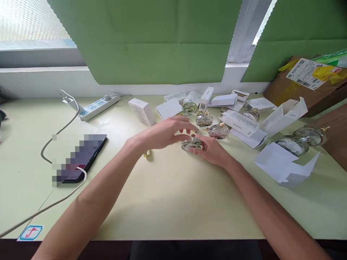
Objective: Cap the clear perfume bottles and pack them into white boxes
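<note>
A round glass perfume bottle stands on the table in front of me. My right hand grips it from the right, thumb across its front and fingers at its side. Over the bottle's top reaches my left hand, its fingers and thumb apart and nothing seen between them; whether the thumb touches the neck I cannot tell. A small gold cap lies to the left, below my left wrist. Just behind the hands are a pinkish perfume bottle, another bottle and a greenish one.
White boxes, such as an upright one and an opened one, are scattered behind and to the right. More bottles lie at right, near a cardboard carton. A phone, cable and power strip occupy the left.
</note>
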The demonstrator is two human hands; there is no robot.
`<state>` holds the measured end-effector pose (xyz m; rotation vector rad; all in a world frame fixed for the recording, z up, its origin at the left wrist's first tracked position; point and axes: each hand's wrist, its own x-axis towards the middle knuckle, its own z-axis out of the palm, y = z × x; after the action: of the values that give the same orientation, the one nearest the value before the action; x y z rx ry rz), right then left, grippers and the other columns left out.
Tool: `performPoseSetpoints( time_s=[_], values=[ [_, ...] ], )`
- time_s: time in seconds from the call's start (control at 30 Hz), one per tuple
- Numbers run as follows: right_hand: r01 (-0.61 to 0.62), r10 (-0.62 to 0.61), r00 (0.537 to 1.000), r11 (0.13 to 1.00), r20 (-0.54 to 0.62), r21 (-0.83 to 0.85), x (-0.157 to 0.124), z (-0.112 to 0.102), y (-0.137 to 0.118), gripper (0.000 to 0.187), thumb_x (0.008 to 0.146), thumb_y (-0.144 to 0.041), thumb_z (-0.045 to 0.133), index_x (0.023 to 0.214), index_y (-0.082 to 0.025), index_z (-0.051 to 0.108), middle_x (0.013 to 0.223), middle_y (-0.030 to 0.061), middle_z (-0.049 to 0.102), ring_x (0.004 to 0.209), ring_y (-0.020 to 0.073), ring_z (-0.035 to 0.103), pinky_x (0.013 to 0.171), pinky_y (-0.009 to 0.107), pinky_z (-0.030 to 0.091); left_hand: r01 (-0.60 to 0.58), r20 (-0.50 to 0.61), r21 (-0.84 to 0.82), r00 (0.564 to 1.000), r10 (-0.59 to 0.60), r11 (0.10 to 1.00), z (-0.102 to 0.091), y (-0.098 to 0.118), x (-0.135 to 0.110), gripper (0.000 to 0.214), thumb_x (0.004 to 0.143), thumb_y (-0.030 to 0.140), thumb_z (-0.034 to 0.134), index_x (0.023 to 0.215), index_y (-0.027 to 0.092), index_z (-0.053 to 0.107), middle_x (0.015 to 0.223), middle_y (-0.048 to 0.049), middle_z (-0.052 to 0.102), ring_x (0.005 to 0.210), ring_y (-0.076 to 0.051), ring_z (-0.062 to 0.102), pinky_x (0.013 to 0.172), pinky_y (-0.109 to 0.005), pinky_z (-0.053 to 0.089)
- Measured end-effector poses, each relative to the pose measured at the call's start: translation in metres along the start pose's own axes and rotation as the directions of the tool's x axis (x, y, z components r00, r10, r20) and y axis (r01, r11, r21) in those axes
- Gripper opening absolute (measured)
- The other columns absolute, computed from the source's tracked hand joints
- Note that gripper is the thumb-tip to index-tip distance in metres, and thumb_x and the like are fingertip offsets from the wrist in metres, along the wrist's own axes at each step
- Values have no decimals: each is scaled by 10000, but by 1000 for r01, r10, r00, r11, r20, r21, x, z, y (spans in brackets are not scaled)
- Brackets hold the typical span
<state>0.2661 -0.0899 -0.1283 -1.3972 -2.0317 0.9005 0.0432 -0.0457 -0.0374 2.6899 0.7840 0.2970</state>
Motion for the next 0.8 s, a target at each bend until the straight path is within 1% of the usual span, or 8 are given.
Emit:
performPoseSetpoints(
  time_s=[0.07, 0.13, 0.23, 0.37, 0.47, 0.53, 0.67, 0.8],
  values=[
    [2, -2, 1000, 1000, 0, -27, 1, 0, 0, 506, 844, -579, 634, 1184, -204, 629, 676, -33, 532, 616, 145, 499, 574, 268, 363, -72, 3, 38, 997, 72, 997, 3, 11, 3, 296, 1022, 282, 436, 1229, 271, 648, 1091, -70, 646, 977, -194, 602, 790, -312, 459],
    [18, -18, 1000, 999, -3, -37, 1, 0, -1, 475, 851, -557, 632, 1166, -202, 630, 677, -33, 538, 614, 145, 499, 575, 270, 365, -104, -15, 91, 994, 106, 990, 7, 14, 5, 300, 1028, 230, 401, 1168, 241, 666, 1042, -71, 651, 941, -193, 595, 774, -320, 446],
    [42, -42, 999, 999, 0, -22, 0, 0, -4, 407, 860, -510, 638, 1144, -220, 633, 713, -28, 561, 624, 141, 497, 582, 270, 362, -111, -28, 181, 993, 119, 977, 10, 14, 6, 287, 1036, 207, 364, 1069, 203, 648, 975, -66, 653, 898, -191, 584, 749, -325, 431],
    [49, -49, 998, 999, -34, -3, -1, 3, -7, 334, 873, -493, 627, 1083, -233, 634, 722, -32, 568, 584, 127, 467, 571, 271, 350, -83, -26, 401, 995, 101, 912, 14, 20, 5, 257, 1051, 242, 326, 1000, 167, 566, 949, -70, 613, 872, -198, 575, 749, -329, 426],
    [46, -44, 995, 999, -87, 14, -2, 7, -8, 335, 879, -505, 618, 1090, -244, 625, 708, -41, 548, 559, 118, 446, 564, 267, 356, -14, -56, 528, 997, 51, 849, 21, 25, 6, 291, 1062, 280, 281, 955, 149, 518, 940, -78, 585, 807, -191, 564, 710, -330, 418],
    [69, -66, 990, 997, -124, 22, -2, 9, -8, 328, 886, -502, 611, 1082, -240, 620, 726, -37, 554, 563, 115, 449, 566, 265, 364, 57, -96, 554, 995, -4, 831, 27, 25, 8, 322, 1065, 307, 256, 943, 147, 507, 927, -76, 584, 776, -187, 558, 675, -331, 405],
    [134, -132, 980, 991, -146, 3, -2, 14, -10, 288, 904, -486, 592, 980, -210, 624, 820, -10, 619, 604, 120, 486, 607, 275, 395, 137, -115, 528, 989, -89, 838, 36, 25, 13, 389, 1066, 298, 222, 885, 147, 531, 824, -58, 601, 737, -182, 552, 641, -324, 380],
    [125, -127, 980, 992, -153, -26, -2, 17, -12, 277, 899, -463, 602, 1002, -208, 637, 851, 2, 637, 614, 130, 504, 610, 281, 401, 270, -110, 471, 963, -247, 840, 36, 30, 15, 512, 1061, 304, 226, 658, 163, 509, 610, -51, 547, 639, -178, 524, 550, -311, 298]
  ],
)
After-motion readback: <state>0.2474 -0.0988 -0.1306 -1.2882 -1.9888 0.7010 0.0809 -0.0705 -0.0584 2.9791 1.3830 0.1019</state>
